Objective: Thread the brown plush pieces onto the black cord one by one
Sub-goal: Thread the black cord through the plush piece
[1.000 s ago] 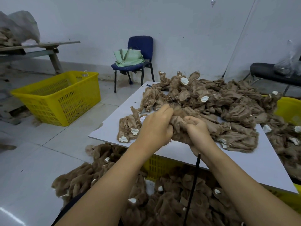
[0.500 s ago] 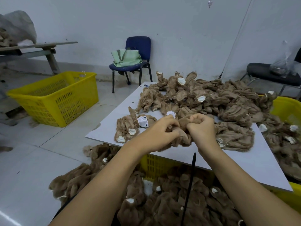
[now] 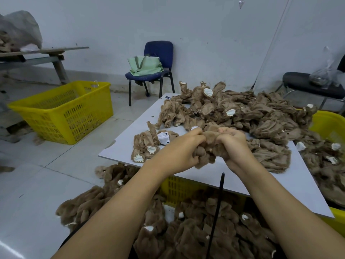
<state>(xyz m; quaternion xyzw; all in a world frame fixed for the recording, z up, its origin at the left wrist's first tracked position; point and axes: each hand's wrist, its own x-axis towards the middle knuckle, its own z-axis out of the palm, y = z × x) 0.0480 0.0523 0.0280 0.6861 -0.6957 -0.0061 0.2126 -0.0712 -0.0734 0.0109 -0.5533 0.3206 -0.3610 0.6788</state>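
Head view: hands (image 3: pixel 209 146) bunch fuzzy plush piece (image 3: pixel 208 146); thin black cord (image 3: pixel 216 212).

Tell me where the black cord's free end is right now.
In the head view, the black cord rises below both hands, its tip near the white board edge, under the held plush piece.

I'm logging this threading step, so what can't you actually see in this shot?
Head view only:
- Black cord: its lower end is buried in the brown plush pile.
- Held plush piece: any threading hole is covered by the left hand and right hand.
- Both forearms: cut off by the bottom edge.
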